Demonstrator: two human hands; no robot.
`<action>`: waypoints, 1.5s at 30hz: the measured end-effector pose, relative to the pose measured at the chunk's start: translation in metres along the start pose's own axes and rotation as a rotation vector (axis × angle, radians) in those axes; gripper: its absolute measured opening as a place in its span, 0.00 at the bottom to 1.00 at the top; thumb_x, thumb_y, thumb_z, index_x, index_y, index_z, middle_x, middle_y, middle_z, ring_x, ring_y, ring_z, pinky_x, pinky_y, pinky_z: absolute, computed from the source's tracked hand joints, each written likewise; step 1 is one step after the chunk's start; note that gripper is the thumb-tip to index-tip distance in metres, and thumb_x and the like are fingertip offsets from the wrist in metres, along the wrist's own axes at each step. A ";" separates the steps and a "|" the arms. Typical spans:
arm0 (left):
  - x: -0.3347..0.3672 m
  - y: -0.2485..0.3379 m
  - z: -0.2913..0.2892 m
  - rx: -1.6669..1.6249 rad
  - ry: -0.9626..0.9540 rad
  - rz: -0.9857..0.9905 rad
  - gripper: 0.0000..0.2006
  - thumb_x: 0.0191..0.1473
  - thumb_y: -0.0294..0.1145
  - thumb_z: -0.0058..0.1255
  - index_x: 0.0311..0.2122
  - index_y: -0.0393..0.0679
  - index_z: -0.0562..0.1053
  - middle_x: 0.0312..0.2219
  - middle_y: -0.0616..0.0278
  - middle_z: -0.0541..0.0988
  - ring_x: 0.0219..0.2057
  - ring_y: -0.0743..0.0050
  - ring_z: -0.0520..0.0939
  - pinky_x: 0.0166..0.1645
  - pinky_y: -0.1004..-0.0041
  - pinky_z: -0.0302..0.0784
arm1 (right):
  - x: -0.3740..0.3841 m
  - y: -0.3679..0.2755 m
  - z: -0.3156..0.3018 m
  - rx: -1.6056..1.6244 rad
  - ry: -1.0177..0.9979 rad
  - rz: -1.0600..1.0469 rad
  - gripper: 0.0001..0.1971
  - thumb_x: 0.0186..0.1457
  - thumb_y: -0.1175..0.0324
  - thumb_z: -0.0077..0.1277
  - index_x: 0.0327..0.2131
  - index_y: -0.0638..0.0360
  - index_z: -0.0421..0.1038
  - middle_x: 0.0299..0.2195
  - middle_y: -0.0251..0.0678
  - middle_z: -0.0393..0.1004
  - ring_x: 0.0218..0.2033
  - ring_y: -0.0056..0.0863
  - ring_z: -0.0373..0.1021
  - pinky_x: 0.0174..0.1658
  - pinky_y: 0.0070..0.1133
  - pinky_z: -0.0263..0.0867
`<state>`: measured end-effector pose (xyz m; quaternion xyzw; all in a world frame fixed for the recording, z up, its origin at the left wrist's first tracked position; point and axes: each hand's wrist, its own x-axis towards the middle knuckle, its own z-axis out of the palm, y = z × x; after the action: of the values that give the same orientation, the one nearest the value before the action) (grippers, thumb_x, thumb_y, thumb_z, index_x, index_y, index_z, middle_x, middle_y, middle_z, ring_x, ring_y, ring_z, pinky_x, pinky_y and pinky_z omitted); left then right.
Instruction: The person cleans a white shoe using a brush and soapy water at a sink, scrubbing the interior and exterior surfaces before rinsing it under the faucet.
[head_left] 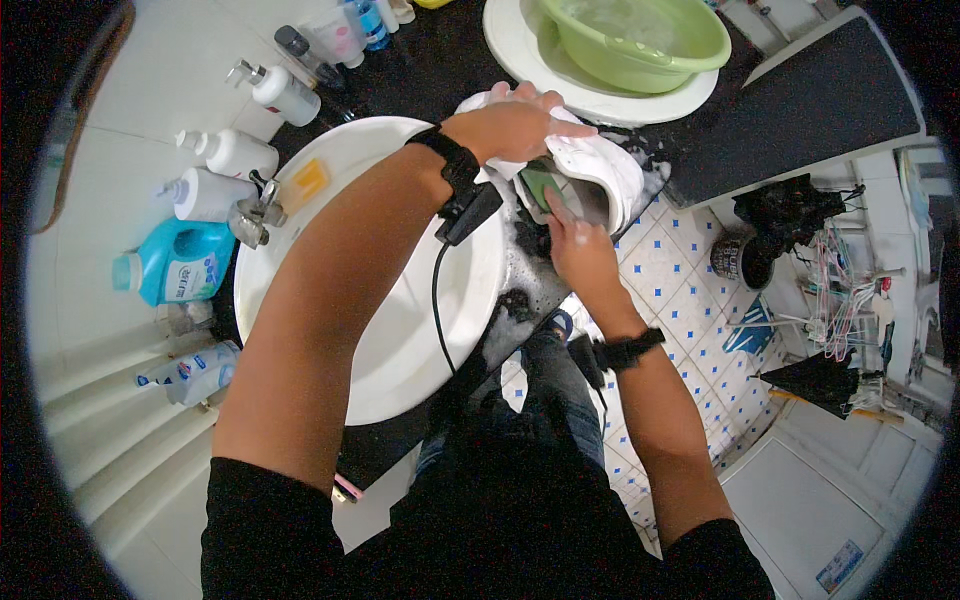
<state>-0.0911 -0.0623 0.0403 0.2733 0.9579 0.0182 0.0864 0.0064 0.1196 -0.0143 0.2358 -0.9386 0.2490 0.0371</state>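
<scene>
**Your hands work on a white shoe beside the sink**

Left of the white sink [400,340], a blue detergent bottle [175,262] lies against the wall, with white pump bottles [225,170] just behind it and a metal tap [252,215] at the sink's left rim. An orange bar of soap [308,183] rests on the rim near the tap. Your left hand [520,122] reaches across the sink and is closed over the top of a white shoe [600,165], which sits soapy on the dark tabletop [430,70] just right of the sink. Your right hand [580,250] presses against the shoe's open side; I cannot tell how its fingers are set there. Behind the shoe stands a green basin [640,45] in a second white sink.
</scene>
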 end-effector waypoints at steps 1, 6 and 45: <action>-0.004 -0.002 0.002 -0.003 -0.005 -0.012 0.34 0.48 0.33 0.51 0.58 0.85 0.58 0.55 0.54 0.63 0.53 0.46 0.64 0.50 0.49 0.61 | -0.012 -0.002 -0.007 0.003 -0.088 0.046 0.17 0.56 0.65 0.43 0.50 0.48 0.66 0.20 0.53 0.72 0.22 0.51 0.72 0.27 0.42 0.69; 0.006 0.002 -0.002 -0.006 -0.019 -0.006 0.32 0.50 0.35 0.50 0.58 0.84 0.59 0.54 0.56 0.63 0.53 0.47 0.64 0.50 0.48 0.61 | 0.010 -0.010 0.002 0.014 -0.182 0.122 0.18 0.57 0.64 0.43 0.52 0.48 0.66 0.22 0.53 0.73 0.24 0.52 0.72 0.30 0.43 0.69; -0.040 0.017 0.050 -0.136 0.381 -0.556 0.52 0.37 0.32 0.65 0.65 0.58 0.45 0.63 0.49 0.44 0.63 0.34 0.44 0.61 0.53 0.61 | 0.094 0.055 -0.045 0.132 -0.174 -0.199 0.26 0.48 0.61 0.54 0.47 0.68 0.60 0.43 0.58 0.69 0.45 0.56 0.63 0.49 0.41 0.59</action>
<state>-0.0406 -0.0698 -0.0013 -0.0131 0.9912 0.1086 -0.0741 -0.1042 0.1440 0.0178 0.3506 -0.8918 0.2837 -0.0354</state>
